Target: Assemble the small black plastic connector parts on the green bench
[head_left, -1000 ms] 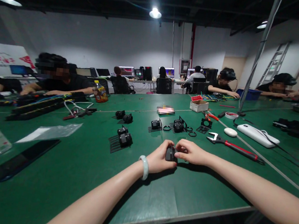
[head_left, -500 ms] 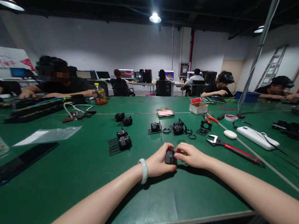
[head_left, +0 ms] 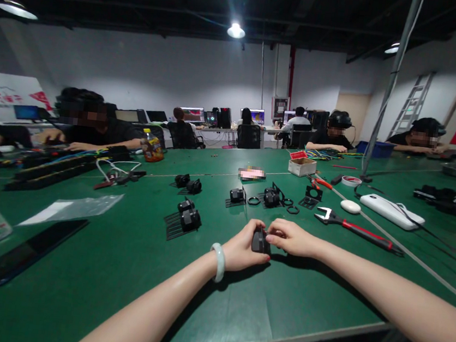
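Note:
My left hand (head_left: 242, 248), with a pale bangle (head_left: 218, 262) at the wrist, is closed around a small black plastic part (head_left: 260, 241) just above the green table. From the right, my right hand (head_left: 293, 238) has its curled fingers pinched at the edge of the same part; the fingertips' exact grip is partly hidden. Beyond my hands lie a black cable gland with a bracket (head_left: 272, 197), another such piece (head_left: 236, 195), loose black ring nuts (head_left: 293, 209) and a bare black bracket (head_left: 311, 196). More black assemblies (head_left: 189, 220) rest to the left.
An adjustable wrench (head_left: 361, 234) with red-black handle, a white power strip (head_left: 392, 211) and a white oval object (head_left: 350, 206) lie to the right. A small box (head_left: 301, 167) stands further back. Leftward are a plastic bag (head_left: 73, 208), dark flat panel (head_left: 22, 257) and bottle (head_left: 152, 146). Co-workers sit around the table.
My hands and the black plastic part hold nearly the same pose. Across the table, a co-worker at the back right has lowered a hand toward the wires; the co-worker at left has shifted their hands.

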The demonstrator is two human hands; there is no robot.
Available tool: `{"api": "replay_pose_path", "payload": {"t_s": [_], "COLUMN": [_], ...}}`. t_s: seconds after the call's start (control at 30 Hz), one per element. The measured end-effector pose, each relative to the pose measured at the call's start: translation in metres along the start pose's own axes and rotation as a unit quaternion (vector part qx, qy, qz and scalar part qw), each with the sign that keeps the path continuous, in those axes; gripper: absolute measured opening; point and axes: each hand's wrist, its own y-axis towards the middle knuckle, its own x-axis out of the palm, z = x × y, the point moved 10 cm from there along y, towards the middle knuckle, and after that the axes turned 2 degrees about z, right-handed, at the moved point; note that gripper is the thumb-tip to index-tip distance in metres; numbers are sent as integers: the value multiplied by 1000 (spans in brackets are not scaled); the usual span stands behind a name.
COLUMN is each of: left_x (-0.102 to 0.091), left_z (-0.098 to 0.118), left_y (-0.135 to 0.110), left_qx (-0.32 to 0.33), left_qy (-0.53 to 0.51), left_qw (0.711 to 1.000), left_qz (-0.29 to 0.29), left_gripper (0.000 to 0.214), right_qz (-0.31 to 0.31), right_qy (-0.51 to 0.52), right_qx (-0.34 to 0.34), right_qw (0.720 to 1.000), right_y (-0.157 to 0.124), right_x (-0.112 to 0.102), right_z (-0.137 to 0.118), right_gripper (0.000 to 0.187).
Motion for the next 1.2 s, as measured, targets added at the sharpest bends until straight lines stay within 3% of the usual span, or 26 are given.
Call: {"api": "replay_pose_path", "payload": {"t_s": [0.17, 0.3, 0.43, 1.2], "left_x": [0, 2, 3, 1], "left_z": [-2, 3, 10, 2], "left_y": [0, 0, 0, 3], "left_qx": [2, 9, 23, 16], "left_qy": [-13, -51, -75, -17], "left_qw": [1000, 999, 997, 1000], "left_qz": [9, -5, -14, 8], "left_gripper": [52, 48, 44, 49], "right_qz": [-2, 0, -2, 7], "right_qy": [73, 114, 106, 108], "right_qx": [25, 6, -5, 7], "right_qw": [997, 994, 994, 994], "right_y": [-2, -4, -5, -5], "right_x": [2, 3, 3, -2], "right_z": [6, -2, -6, -2], "right_gripper": [35, 43, 44, 36]}}
